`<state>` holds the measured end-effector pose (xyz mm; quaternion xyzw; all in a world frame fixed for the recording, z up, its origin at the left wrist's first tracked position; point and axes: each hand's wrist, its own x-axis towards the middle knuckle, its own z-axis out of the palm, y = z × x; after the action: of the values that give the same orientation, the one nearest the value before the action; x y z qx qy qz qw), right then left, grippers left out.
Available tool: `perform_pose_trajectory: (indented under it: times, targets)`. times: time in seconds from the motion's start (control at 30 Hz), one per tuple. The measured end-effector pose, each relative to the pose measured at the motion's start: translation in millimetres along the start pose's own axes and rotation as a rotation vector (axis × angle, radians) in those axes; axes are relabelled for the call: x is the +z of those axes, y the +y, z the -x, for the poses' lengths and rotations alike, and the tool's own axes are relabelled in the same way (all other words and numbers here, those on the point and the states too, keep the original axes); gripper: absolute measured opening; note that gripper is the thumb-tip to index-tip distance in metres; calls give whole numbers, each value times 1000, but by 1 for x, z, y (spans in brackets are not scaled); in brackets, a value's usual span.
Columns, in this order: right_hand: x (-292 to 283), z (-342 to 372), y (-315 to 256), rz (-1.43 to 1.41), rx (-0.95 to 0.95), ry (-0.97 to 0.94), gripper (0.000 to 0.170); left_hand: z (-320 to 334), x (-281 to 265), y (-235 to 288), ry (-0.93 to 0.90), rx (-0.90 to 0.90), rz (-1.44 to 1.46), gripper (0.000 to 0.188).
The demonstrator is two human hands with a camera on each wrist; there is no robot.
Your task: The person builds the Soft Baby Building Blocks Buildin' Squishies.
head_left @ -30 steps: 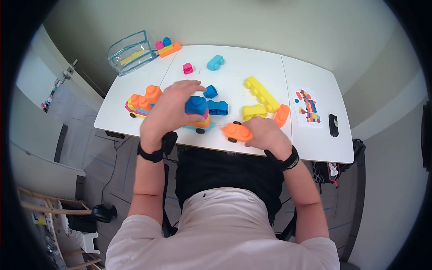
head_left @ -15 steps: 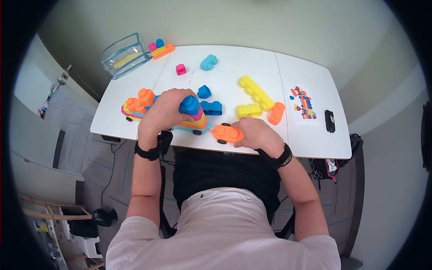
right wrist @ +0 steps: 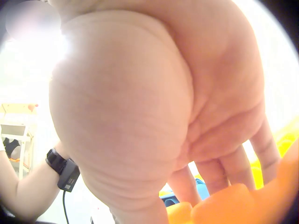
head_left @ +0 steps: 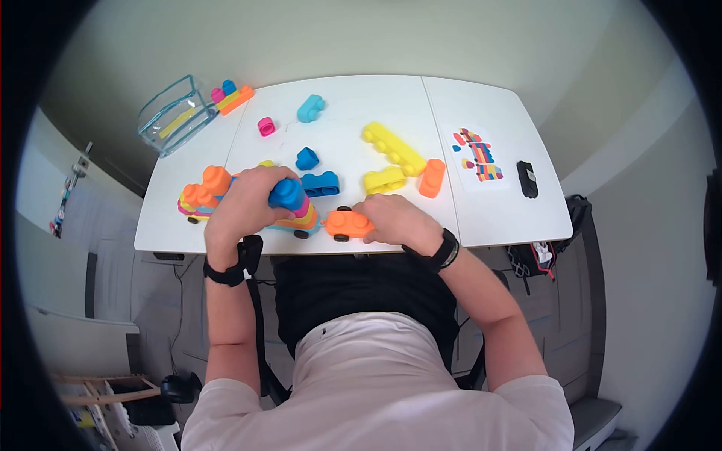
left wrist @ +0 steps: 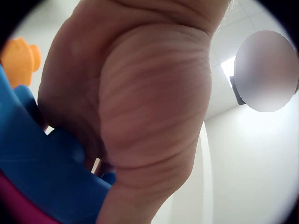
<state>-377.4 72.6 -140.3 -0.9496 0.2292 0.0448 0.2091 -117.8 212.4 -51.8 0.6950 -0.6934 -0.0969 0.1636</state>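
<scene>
A train of stacked toy blocks on wheels stands near the table's front edge, with a blue block [head_left: 286, 194] on top at its right end and orange blocks [head_left: 216, 182] at its left. My left hand [head_left: 244, 204] grips the train from above, thumb and fingers around the blue part [left wrist: 51, 163]. Just right of the train sits an orange wheeled car [head_left: 344, 223], its left tip right at the train's light blue base [head_left: 292, 227]. My right hand [head_left: 398, 218] holds the car's right end; several fingers reach down its far side in the right wrist view.
Behind the hands lie blue blocks [head_left: 321, 184], yellow blocks [head_left: 395, 149], an orange block [head_left: 432, 179], a pink block [head_left: 266, 126] and a light blue block [head_left: 310, 109]. A clear bag [head_left: 173, 124] stands back left. A picture sheet [head_left: 481, 158] and black device [head_left: 528, 180] lie right.
The head view has turned, shifting the table leftward. The orange car has come closer to the train, narrowing the gap. Both hands keep their holds.
</scene>
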Motion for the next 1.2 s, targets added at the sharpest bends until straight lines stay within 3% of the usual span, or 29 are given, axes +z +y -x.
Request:
perform_pose_trajectory:
  times: [0.37, 0.43, 0.73, 0.83, 0.9, 0.93, 1.0, 1.03, 1.1, 1.13, 1.17, 1.2]
  targets:
    - [13, -3, -4, -55, -54, 30, 56, 8, -9, -25, -48, -54, 14, 54]
    - [26, -6, -1, 102, -150, 208, 43, 10, -13, -38, -79, -110, 69, 52]
    - [37, -15, -17, 55, -209, 240, 39, 23, -32, -69, -17, -237, 215, 53]
    - [38, -16, -22, 73, -196, 239, 51, 24, -35, -82, 147, -252, 264, 48]
    - [37, -18, -21, 83, -202, 225, 51, 22, -40, -94, 677, -19, 87, 43]
    - [37, -19, -21, 91, -208, 213, 51, 22, -41, -97, 677, -25, 85, 43]
    - [39, -18, -18, 64, -227, 246, 43, 34, -53, -106, 983, -96, 77, 47]
    - [40, -20, -19, 36, -243, 281, 36, 44, -59, -116, 994, -119, 43, 47]
    - [39, -20, -21, 26, -296, 307, 37, 54, -57, -147, 1025, -506, -21, 64]
    - [37, -21, -21, 42, -284, 277, 38, 57, -50, -161, 1028, -681, 11, 95]
    - [36, -21, -21, 61, -265, 248, 38, 58, -43, -186, 1033, -693, 4, 95]
    - [34, -22, -22, 58, -275, 245, 39, 62, -39, -216, 910, -827, 71, 106]
